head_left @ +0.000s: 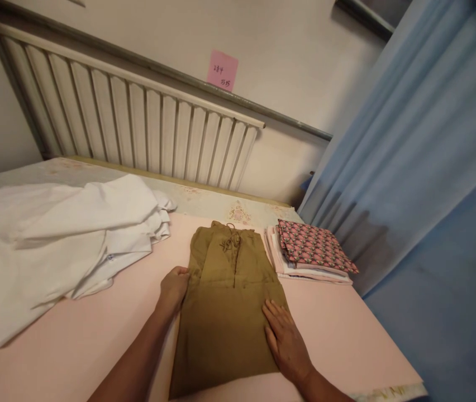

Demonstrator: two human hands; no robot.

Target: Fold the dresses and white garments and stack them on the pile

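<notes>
Garment (227,321) of olive-brown cloth, held at its left edge by the left hand (174,289), whose thumb and fingers are closed on the fabric there; the right hand (285,340) lies palm down on the right edge, fingers extended and pressing on the cloth rather than gripping it. The garment is spread lengthwise, folded narrow, on a pink sheet (359,329) between the two forearms. It looks mostly smooth below, with a crosswise seam or crease higher up, a gathered far end and a thin cord (232,241) tied in a loose bow there. Just right of that end sits a stack of folded cloths (315,274), topped by a pink-and-dark patterned cloth (315,245). To the left, a white cloth (62,240) lies in a rumpled heap. Farther out come a flowered cover (269,210), a radiator (150,120), a pink note (222,71) on the wall, and a blue curtain (405,145) at right.
</notes>
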